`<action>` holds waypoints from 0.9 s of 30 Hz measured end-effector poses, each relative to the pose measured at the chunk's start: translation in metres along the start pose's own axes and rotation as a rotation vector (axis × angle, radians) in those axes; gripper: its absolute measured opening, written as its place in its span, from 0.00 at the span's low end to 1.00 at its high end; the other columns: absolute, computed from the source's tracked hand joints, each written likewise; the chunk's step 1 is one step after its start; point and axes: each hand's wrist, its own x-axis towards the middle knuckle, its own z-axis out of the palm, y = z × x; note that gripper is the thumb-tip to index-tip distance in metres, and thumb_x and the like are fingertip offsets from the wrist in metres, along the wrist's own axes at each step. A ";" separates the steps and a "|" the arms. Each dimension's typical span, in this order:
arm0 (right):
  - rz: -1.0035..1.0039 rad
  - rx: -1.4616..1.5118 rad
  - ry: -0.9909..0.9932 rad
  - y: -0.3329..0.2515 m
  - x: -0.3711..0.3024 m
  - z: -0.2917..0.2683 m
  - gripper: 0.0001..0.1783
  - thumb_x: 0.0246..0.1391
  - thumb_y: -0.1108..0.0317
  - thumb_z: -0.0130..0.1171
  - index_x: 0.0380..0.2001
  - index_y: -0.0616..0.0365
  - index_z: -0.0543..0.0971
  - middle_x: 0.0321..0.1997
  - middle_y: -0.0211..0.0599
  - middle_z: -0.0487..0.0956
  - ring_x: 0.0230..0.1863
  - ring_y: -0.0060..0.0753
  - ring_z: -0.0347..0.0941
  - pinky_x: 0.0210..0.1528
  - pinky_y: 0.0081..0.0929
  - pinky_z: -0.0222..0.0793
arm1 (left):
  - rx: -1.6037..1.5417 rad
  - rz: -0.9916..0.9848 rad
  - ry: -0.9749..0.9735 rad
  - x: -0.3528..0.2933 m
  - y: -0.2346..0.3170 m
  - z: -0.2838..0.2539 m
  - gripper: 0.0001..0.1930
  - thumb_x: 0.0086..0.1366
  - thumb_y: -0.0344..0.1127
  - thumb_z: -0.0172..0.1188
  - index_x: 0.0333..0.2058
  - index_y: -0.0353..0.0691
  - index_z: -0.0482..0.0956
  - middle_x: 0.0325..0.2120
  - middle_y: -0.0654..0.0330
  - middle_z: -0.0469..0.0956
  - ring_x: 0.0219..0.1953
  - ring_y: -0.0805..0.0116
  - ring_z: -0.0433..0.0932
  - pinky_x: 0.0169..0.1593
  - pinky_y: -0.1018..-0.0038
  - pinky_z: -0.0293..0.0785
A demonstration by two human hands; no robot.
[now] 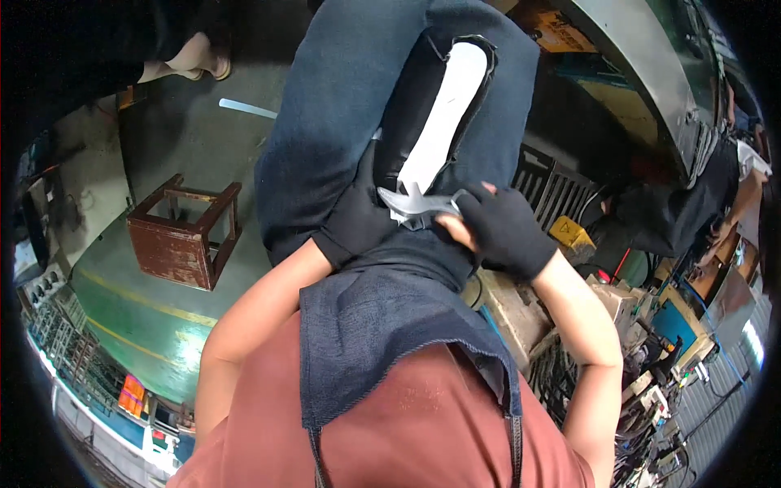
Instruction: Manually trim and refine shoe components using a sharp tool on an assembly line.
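Note:
Across my lap, sole side up, lies a black shoe upper [404, 114] stretched around a white insole [455, 89], with a ragged edge along its far end. My left hand [358, 215], in a black fingerless glove, is closed around the near left side of the shoe. My right hand [504, 232], gloved the same way, grips metal lasting pliers [419, 203]. The curved jaws of the pliers lie over the near end of the shoe, next to my left hand. Whether they pinch the upper's edge I cannot tell.
A brown wooden stool [183, 232] stands on the green floor to the left, with a pale strip [246, 108] farther off. Another person's feet [199, 61] show at far left. On the right are a grey plastic crate [553, 183], a yellow box [572, 236] and cluttered equipment.

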 end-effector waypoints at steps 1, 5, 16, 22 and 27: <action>-0.010 0.004 -0.005 -0.012 0.000 -0.007 0.20 0.53 0.50 0.60 0.22 0.56 0.74 0.28 0.39 0.75 0.25 0.39 0.73 0.27 0.36 0.72 | -0.264 -0.234 0.014 -0.005 0.001 0.000 0.56 0.53 0.49 0.71 0.67 0.29 0.42 0.64 0.36 0.54 0.67 0.44 0.57 0.66 0.62 0.58; -0.221 0.509 0.251 -0.018 -0.003 0.003 0.19 0.56 0.52 0.59 0.26 0.58 0.75 0.27 0.40 0.75 0.26 0.44 0.75 0.27 0.34 0.72 | -0.406 -0.371 -0.093 -0.003 0.011 -0.010 0.57 0.53 0.47 0.71 0.67 0.29 0.38 0.64 0.34 0.54 0.67 0.46 0.57 0.67 0.64 0.57; 0.240 0.312 0.120 -0.017 0.000 -0.009 0.13 0.57 0.56 0.58 0.31 0.55 0.78 0.25 0.41 0.76 0.26 0.50 0.75 0.29 0.38 0.70 | -0.456 -0.411 -0.166 -0.013 -0.008 -0.003 0.55 0.56 0.44 0.70 0.68 0.32 0.36 0.63 0.38 0.57 0.64 0.48 0.62 0.65 0.65 0.60; 0.476 0.690 0.114 0.001 -0.012 0.005 0.16 0.60 0.58 0.57 0.28 0.62 0.76 0.24 0.46 0.75 0.24 0.49 0.72 0.28 0.36 0.66 | -0.213 -0.396 -0.123 0.000 0.025 -0.047 0.49 0.54 0.40 0.71 0.67 0.31 0.48 0.56 0.37 0.68 0.61 0.46 0.67 0.63 0.64 0.62; 0.580 0.678 0.162 -0.001 -0.082 -0.021 0.13 0.61 0.64 0.53 0.26 0.63 0.74 0.22 0.41 0.72 0.23 0.34 0.68 0.27 0.31 0.63 | -0.191 -0.131 -0.145 0.052 0.042 -0.159 0.40 0.53 0.35 0.71 0.62 0.34 0.61 0.54 0.41 0.71 0.56 0.50 0.72 0.58 0.68 0.69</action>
